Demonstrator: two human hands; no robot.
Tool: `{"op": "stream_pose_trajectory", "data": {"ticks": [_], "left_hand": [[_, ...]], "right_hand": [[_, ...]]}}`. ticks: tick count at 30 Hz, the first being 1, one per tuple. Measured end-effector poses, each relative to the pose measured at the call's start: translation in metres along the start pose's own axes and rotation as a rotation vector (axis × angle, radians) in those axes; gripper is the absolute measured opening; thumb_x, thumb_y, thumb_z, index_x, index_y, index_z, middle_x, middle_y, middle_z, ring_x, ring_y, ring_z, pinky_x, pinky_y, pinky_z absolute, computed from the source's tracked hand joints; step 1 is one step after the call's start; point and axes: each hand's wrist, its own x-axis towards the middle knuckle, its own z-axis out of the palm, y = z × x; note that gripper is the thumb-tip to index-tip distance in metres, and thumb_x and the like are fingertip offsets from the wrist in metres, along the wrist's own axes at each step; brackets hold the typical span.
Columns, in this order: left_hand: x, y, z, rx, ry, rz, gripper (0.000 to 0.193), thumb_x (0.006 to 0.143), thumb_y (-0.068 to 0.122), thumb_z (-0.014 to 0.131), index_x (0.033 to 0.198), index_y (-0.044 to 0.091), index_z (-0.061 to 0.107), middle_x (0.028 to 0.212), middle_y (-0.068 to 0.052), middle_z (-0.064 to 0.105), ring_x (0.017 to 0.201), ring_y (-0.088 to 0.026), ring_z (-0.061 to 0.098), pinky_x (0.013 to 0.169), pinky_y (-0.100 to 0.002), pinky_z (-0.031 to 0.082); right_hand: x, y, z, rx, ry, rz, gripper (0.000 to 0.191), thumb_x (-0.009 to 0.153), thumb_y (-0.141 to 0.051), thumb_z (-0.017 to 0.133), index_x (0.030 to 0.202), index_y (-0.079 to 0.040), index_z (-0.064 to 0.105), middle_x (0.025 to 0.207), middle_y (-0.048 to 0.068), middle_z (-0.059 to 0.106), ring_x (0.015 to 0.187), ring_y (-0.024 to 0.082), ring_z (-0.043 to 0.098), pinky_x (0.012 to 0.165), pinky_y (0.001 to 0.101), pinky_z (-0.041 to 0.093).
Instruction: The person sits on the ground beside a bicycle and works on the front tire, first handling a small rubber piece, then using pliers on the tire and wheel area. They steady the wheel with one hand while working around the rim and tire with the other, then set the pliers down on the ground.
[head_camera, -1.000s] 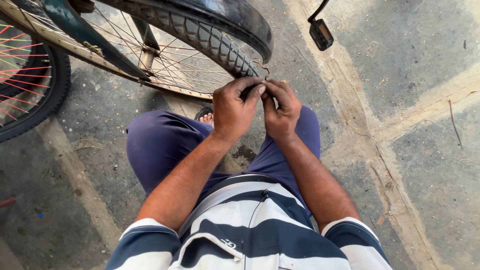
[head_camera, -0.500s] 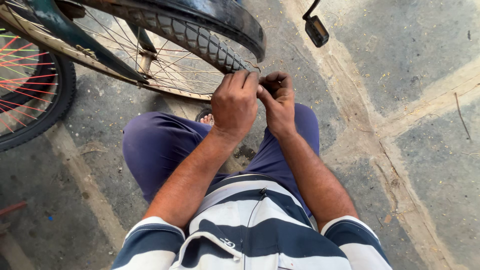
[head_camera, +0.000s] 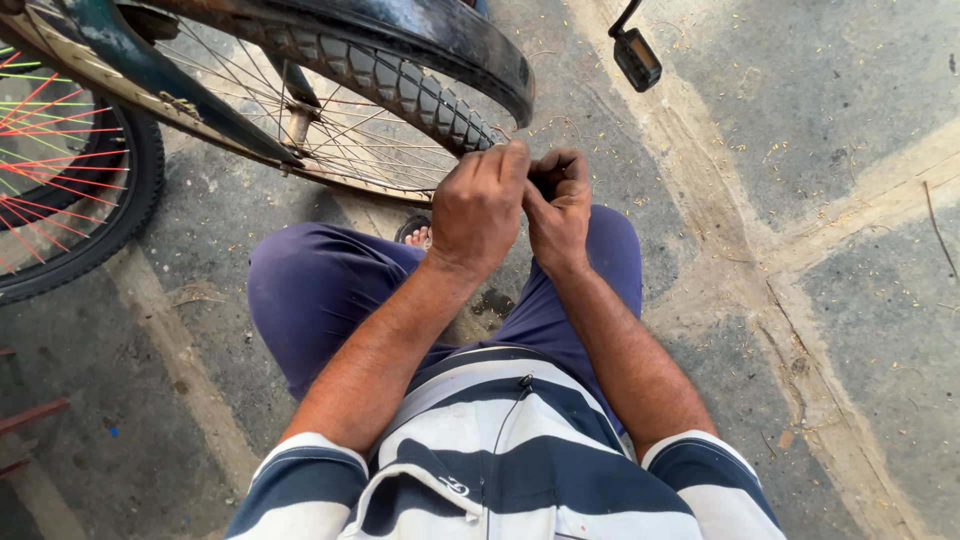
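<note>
Head view, only one cam here. Landmark = the bike tyre (head_camera: 400, 85), black w/ knobbly tread, up top under a dark mudguard (head_camera: 470, 45).

Both hands meet just below the right end of that tyre, close to its edge. Left hand (head_camera: 480, 210) is curled over, fingers bent in tight, thumb side pressed to the other hand. Right hand (head_camera: 558, 205) is also curled shut, fingertips pinching a small dark thing (head_camera: 545, 185) btw the two hands. Can't tell what the thing is, it's mostly hidden by fingers. It sits right beside the tyre tread; can't tell if it touches the rubber.

Grip: both hands closed narrow around that small dark bit, held btw them, not wide at all.

Below the tyre: the person's knees in blue trousers (head_camera: 320, 290), a striped shirt (head_camera: 500, 460) nearest the cam. A toe (head_camera: 420, 237) peeks out under the tyre.

Left of the tyre: another wheel w/ red & green spokes (head_camera: 60, 150). Right of the tyre, up high: a black pedal (head_camera: 637, 58) on its arm. Ground is grey concrete (head_camera: 850, 300) w/ pale lines.

How far along: I'd say mid-job. Hands are busy on the small piece at the tyre; nothing looks finished. The tyre sits on its rim, spokes in place. No tools lie near the tyre.
</note>
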Motion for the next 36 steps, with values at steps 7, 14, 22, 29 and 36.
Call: {"op": "stream_pose_trajectory", "data": {"ticks": [7,14,22,29,36], "left_hand": [[0.003,0.002,0.001,-0.108,0.032,-0.181,0.024,0.088,0.006,0.072,0.108,0.007,0.06,0.089,-0.009,0.07,0.083,-0.028,0.071,0.069,-0.039,0.057],[-0.001,0.003,0.005,-0.331,-0.002,-0.372,0.018,0.093,0.005,0.073,0.108,0.007,0.063,0.089,-0.01,0.075,0.08,-0.027,0.077,0.067,-0.038,0.059],[-0.018,0.001,0.012,-1.187,-0.007,-0.676,0.038,0.097,-0.002,0.064,0.134,-0.001,0.054,0.123,-0.012,0.068,0.119,-0.021,0.068,0.103,-0.031,0.055],[-0.024,-0.029,-0.01,-1.335,-0.249,-0.46,0.046,0.09,-0.001,0.068,0.13,0.001,0.045,0.151,-0.016,0.05,0.147,-0.024,0.049,0.123,-0.034,0.039],[-0.033,-0.051,-0.004,-1.362,-0.265,-0.294,0.017,0.087,-0.002,0.068,0.102,-0.001,0.059,0.162,-0.019,0.04,0.152,-0.026,0.039,0.123,-0.036,0.03]], "right_hand": [[0.001,-0.001,0.005,0.021,-0.029,-0.04,0.031,0.098,0.008,0.07,0.113,-0.007,0.048,0.11,0.009,0.065,0.107,0.016,0.065,0.096,0.0307,0.057],[0.001,-0.004,0.004,0.001,-0.022,-0.015,0.03,0.098,0.008,0.069,0.112,-0.007,0.048,0.11,0.011,0.068,0.106,0.015,0.067,0.095,0.0305,0.058],[0.006,-0.003,-0.007,-0.058,-0.022,0.02,0.03,0.097,0.006,0.07,0.117,-0.006,0.051,0.112,0.011,0.069,0.104,0.015,0.068,0.09,0.0301,0.058],[0.093,-0.031,-0.008,-0.959,-0.099,-0.259,0.081,0.073,-0.008,0.09,0.139,-0.003,0.044,0.133,0.018,0.06,0.119,0.034,0.063,0.096,0.0428,0.054],[0.13,-0.038,0.001,-1.039,-0.387,-0.057,0.078,0.074,-0.014,0.088,0.142,-0.007,0.051,0.134,0.016,0.067,0.131,0.033,0.062,0.115,0.0423,0.045]]}}
